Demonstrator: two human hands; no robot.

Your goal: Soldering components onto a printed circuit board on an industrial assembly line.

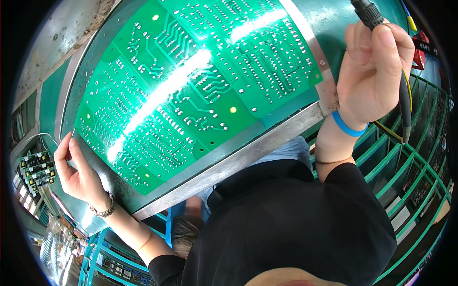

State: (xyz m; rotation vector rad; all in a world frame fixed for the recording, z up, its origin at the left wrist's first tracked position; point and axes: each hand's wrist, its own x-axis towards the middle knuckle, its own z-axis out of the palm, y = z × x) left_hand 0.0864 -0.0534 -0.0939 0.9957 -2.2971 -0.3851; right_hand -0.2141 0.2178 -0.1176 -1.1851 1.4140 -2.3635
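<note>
A large green circuit board [191,102], its soldered side up, lies across a metal-edged holder [281,128] in front of me. Thumb and forefinger of my left hand [83,176] pinch a thin silvery solder wire [46,135] beside the board's left corner. My right hand [374,78] is raised to the right of the board, its fingers closed round a soldering iron [366,13]. The iron's dark collar points up past the frame's edge, so its tip is out of sight. Below the hand hangs its black cable end [406,121].
A small stack of populated boards [37,171] stands at the far left. Green metal racks [396,167] holding boards fill the right side, with another rack [93,257] at lower left. A worn metal rail [57,47] crosses the upper left.
</note>
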